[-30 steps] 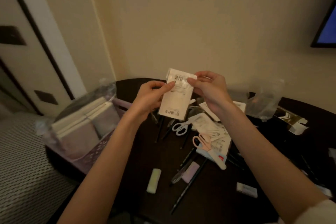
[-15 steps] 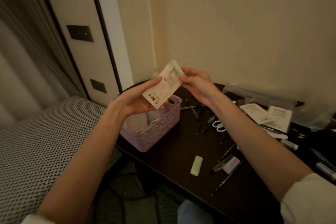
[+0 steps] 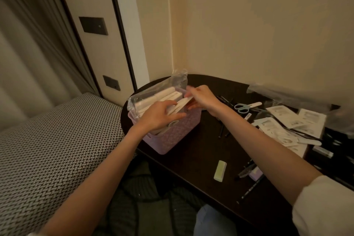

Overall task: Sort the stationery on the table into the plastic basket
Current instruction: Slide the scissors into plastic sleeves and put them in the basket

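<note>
The dark oval wooden table (image 3: 201, 159) carries the lilac woven-pattern plastic basket (image 3: 172, 136), which sits directly under both hands. The left hand (image 3: 159, 115) and right hand (image 3: 201, 96) each pinch the flat white paper packet (image 3: 181, 104) between thumb and curled fingers, its lower edge angled into the basket beside clear-wrapped white notebooks (image 3: 153, 99). A pale green eraser (image 3: 220, 170) lies well apart, nearer the person.

Dark table (image 3: 195, 161): lilac basket (image 3: 178, 138), scissors (image 3: 242, 107), eraser (image 3: 220, 171), packets (image 3: 298, 120).
</note>
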The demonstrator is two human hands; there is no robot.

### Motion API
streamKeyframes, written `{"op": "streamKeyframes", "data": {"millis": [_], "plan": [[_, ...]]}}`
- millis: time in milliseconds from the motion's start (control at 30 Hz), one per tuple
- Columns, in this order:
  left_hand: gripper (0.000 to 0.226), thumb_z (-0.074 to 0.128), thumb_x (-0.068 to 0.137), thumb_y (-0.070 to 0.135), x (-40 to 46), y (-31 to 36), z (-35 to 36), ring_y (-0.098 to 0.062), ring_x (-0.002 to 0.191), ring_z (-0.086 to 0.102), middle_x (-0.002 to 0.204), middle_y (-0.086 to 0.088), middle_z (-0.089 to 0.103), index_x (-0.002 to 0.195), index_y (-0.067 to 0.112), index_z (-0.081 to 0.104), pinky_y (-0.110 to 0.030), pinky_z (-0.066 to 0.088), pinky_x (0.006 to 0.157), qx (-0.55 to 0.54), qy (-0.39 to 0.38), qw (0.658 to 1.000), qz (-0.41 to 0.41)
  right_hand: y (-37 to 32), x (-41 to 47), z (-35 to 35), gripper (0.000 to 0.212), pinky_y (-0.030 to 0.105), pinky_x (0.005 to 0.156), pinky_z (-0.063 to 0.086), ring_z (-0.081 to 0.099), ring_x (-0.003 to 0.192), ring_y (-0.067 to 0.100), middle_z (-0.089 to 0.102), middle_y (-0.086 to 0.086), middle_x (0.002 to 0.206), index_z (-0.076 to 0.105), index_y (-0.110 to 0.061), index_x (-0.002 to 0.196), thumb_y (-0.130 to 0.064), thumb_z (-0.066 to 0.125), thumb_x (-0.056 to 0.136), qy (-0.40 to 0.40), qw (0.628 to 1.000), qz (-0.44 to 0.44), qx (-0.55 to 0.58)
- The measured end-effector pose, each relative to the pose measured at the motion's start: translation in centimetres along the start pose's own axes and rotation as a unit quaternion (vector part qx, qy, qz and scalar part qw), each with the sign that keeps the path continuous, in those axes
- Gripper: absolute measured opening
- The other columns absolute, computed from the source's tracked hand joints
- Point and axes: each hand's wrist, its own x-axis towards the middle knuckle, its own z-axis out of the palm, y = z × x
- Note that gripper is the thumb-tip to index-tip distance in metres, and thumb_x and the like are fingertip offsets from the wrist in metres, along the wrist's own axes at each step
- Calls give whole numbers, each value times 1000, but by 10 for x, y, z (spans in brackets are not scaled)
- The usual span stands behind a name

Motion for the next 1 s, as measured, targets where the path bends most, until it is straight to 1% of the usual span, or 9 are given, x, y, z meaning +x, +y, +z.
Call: {"op": "streamKeyframes", "data": {"millis": [100, 200, 367, 433, 500, 600, 733, 900, 1000], "plan": [[55, 58, 90, 49, 0, -4, 1, -22, 100, 61, 115, -8, 66, 131, 13, 57, -35, 48, 82, 36, -2, 999, 3, 6, 6, -1, 16, 16, 59, 54, 64, 97, 13, 61, 4, 124, 66, 11, 100, 9, 54, 89, -17, 998, -14, -58], [40, 53, 95, 44, 1, -8, -4, -17, 97, 62, 113, -5, 69, 117, 14, 68, -31, 47, 79, 14, 23, 1000, -4, 14, 16, 2, 17, 17, 63, 56, 55, 122, 20, 53, 3, 139, 66, 9, 101, 12, 58, 86, -19, 995, -20, -95], [19, 64, 91, 23, 1, -19, -11, -9, 81, 63, 100, -2, 73, 103, 10, 72, -31, 54, 78, -6, 133, 991, -9, 30, 39, 15, 13, 41, 97, 48, 61, 108, 11, 41, -10, 149, 72, -1, 92, -2, 68, 80, -17, 962, -67, -263], [15, 66, 89, 19, -1, -23, -12, -10, 77, 66, 92, 1, 72, 101, 12, 71, -35, 58, 77, -38, 179, 983, -25, 27, 40, 19, 38, 33, 91, 48, 64, 99, 13, 49, 0, 144, 63, 1, 117, -6, 70, 80, -26, 956, -58, -287], [12, 66, 88, 17, -2, -27, -10, -10, 75, 68, 88, 3, 71, 99, 14, 71, -37, 59, 75, -55, 212, 975, -35, 22, 38, 19, 47, 15, 70, 47, 63, 106, 22, 54, 11, 138, 56, 1, 128, -7, 69, 83, -49, 946, -54, -315], [10, 67, 86, 14, -5, -31, -6, -12, 74, 69, 84, 1, 72, 95, 14, 71, -40, 59, 73, -59, 225, 972, -25, 21, 37, 17, 17, 6, 51, 39, 64, 102, 23, 59, 15, 130, 70, 1, 96, -10, 70, 83, -83, 925, -45, -368], [10, 66, 86, 19, -8, -32, 3, -9, 76, 67, 81, 8, 70, 95, 18, 70, -40, 58, 75, -31, 229, 973, -30, 24, 37, 20, 22, 27, 85, 52, 65, 98, 21, 71, 11, 103, 71, 0, 97, -15, 74, 81, -94, 916, -16, -390], [11, 66, 86, 18, -9, -30, 3, -11, 78, 66, 82, 7, 69, 96, 16, 70, -40, 58, 77, -28, 233, 972, -33, 21, 45, 25, 44, 35, 101, 45, 58, 113, 25, 64, 11, 119, 60, -1, 120, -17, 74, 82, -95, 896, 30, -433], [12, 66, 86, 16, -10, -29, 2, -12, 79, 67, 85, 3, 72, 98, 15, 69, -40, 58, 77, -33, 227, 973, -37, 16, 41, 24, 41, 36, 103, 41, 52, 120, 27, 60, 10, 122, 55, -3, 125, -9, 66, 86, -108, 891, 34, -439]]}}
